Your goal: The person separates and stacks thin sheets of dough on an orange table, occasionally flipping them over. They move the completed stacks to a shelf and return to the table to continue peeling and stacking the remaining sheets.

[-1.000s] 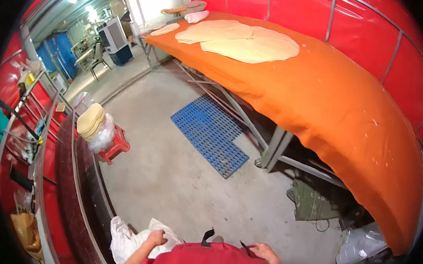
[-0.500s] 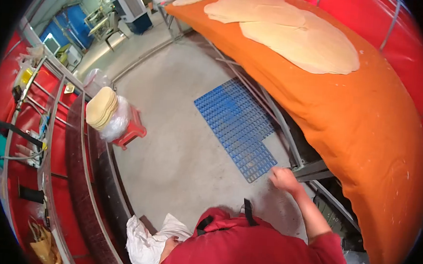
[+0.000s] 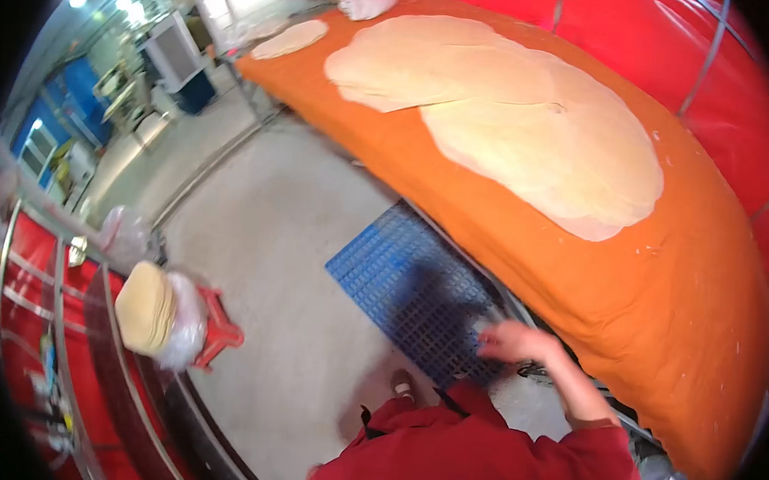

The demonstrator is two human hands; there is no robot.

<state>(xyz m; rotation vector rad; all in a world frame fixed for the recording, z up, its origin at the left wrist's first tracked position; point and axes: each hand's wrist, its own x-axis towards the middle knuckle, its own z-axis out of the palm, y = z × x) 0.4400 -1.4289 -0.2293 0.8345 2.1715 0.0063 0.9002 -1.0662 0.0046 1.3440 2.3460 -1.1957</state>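
My right hand (image 3: 515,343) hangs in front of my body at the lower right, beside the edge of the orange cloth (image 3: 458,187), with nothing visible in it. Its fingers look loosely apart, though slightly blurred. My left hand is out of the frame. Large thin, pale dough sheets (image 3: 533,117) lie overlapping on the orange-covered table. A smaller round sheet (image 3: 291,41) rests near its far left end, and a white cloth bundle (image 3: 369,3) is beside it.
Below the table a blue plastic grate (image 3: 400,280) covers part of the grey floor. At the left, a stack of round flat sheets (image 3: 146,307) stands with clear plastic on a red stool (image 3: 219,328). Metal rails (image 3: 129,383) run along the lower left.
My view has moved towards the table and grate. My left hand and the white cloth near it have left the frame. My right hand's fingers have loosened, and a shoe now shows.
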